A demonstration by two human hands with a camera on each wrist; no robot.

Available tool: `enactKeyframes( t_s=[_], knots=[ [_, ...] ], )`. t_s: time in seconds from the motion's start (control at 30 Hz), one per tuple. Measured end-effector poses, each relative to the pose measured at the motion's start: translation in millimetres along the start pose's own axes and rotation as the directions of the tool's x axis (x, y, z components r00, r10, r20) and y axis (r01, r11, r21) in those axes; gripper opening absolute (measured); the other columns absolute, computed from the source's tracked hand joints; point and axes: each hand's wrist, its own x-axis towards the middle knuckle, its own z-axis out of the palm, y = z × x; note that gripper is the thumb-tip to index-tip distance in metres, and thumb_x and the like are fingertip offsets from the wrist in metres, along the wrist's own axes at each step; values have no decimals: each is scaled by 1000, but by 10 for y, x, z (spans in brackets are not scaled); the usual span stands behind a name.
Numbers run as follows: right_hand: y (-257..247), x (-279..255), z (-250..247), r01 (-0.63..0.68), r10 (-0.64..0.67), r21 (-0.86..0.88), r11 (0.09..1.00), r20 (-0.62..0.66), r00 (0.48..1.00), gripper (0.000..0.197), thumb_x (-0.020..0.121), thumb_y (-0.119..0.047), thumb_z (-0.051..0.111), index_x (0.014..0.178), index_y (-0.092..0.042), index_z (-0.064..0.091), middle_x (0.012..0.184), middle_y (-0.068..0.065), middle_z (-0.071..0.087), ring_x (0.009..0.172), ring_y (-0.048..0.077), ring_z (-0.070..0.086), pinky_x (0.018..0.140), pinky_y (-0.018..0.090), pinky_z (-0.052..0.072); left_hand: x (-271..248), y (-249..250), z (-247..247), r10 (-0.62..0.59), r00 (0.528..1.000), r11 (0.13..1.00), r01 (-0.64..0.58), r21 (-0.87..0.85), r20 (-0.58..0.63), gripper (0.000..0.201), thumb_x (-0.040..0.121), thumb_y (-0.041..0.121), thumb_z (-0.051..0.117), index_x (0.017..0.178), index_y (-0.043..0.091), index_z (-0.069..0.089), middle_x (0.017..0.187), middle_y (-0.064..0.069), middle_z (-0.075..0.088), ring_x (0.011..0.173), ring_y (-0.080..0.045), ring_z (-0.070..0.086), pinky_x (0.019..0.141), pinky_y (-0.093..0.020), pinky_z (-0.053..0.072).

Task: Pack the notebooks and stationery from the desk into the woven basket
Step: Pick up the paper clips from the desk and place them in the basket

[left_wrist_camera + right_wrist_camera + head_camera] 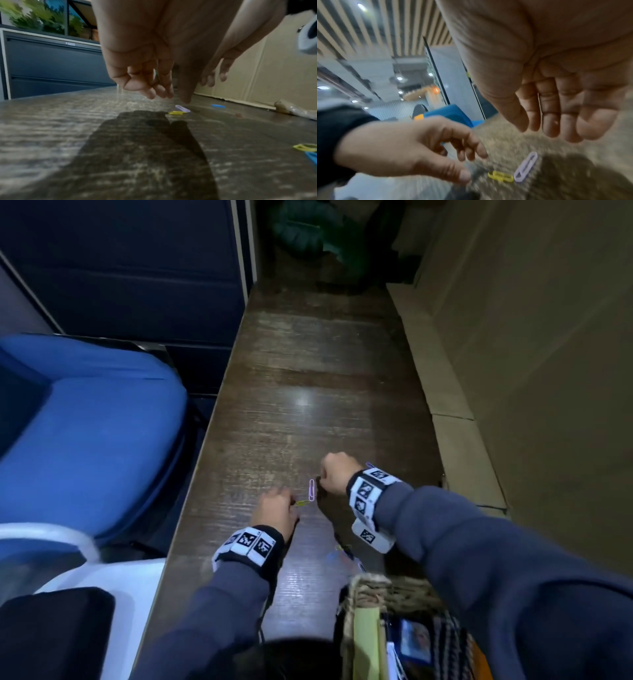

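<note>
A lilac paper clip (311, 489) (525, 167) and a yellow paper clip (303, 503) (500, 175) lie end to end on the dark wooden desk (308, 354). My left hand (277, 508) hovers just left of them. Its fingers (149, 86) are curled, and a green sliver, seemingly a clip (157, 75), shows between them. My right hand (337, 474) hangs just right of the lilac clip. Its fingers (551, 121) are loosely bent with nothing visible in them. The woven basket (387, 587) stands at the near right and holds notebooks (366, 642).
More clips lie near the basket (305, 147) and a blue one (217, 106) sits by the cardboard (513, 337) along the desk's right side. A blue chair (85, 422) stands left of the desk. A dark cabinet (137, 268) and a plant (318, 231) are further back.
</note>
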Motion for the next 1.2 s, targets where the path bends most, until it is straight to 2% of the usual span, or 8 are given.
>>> enactKeyframes(
  t_s=[0.17,0.33,0.6,0.7,0.87,1.0,1.07,1.2],
  knots=[
    [-128,393,311,-172,171,50,984,27,985,37,80,-31,72,103,-2,67,112,16,69,103,32,66,79,32,51,185,-90,92,-23,1000,999,23,-50,4,23,85,18,65,107,10,63,116,-11,60,107,-26,57,90,-33,47],
    [-186,556,339,-270,266,78,960,58,962,28,81,-16,71,104,-1,67,112,15,69,101,30,67,77,31,51,286,-128,100,1,1000,997,0,-72,19,20,86,16,63,106,9,63,115,-11,60,104,-26,59,87,-31,47],
    [-93,520,259,-263,250,80,962,139,958,27,73,-20,74,94,-3,69,100,13,71,81,27,62,67,26,46,396,-10,155,26,996,999,-24,-27,83,18,87,17,63,102,7,63,112,-9,59,106,-27,58,89,-35,49],
    [-25,423,100,-230,218,106,967,114,969,19,77,-18,72,86,-2,69,90,11,69,90,28,68,69,28,50,426,26,167,22,993,1000,-24,19,112,13,89,9,56,96,5,66,108,-12,62,104,-29,61,89,-35,52],
    [100,-38,-348,-109,118,260,960,-19,993,17,79,-18,71,81,-1,75,83,14,75,81,24,72,77,36,60,407,117,148,5,985,984,-35,175,174,22,88,1,53,106,1,66,125,-17,56,116,-34,54,98,-39,48],
    [222,-712,-652,20,35,353,935,-150,988,19,79,-17,68,67,-4,74,61,7,70,47,1,60,51,6,45,385,216,97,49,974,953,-113,282,223,23,90,-2,48,105,-4,66,114,-22,66,107,-37,62,93,-41,50],
    [323,-1087,-683,52,23,374,926,-192,981,17,78,-17,69,65,-7,71,56,4,66,40,-5,53,46,0,36,365,252,94,66,970,933,-143,329,233,22,88,-2,51,104,-6,67,111,-24,67,105,-38,63,90,-41,51],
    [627,-1759,-347,37,3,401,915,-97,995,15,76,-17,71,64,-9,67,60,3,70,51,0,55,56,10,40,329,274,41,55,970,924,-139,358,236,25,84,0,57,107,-6,65,113,-27,65,107,-40,63,91,-44,50]
  ],
)
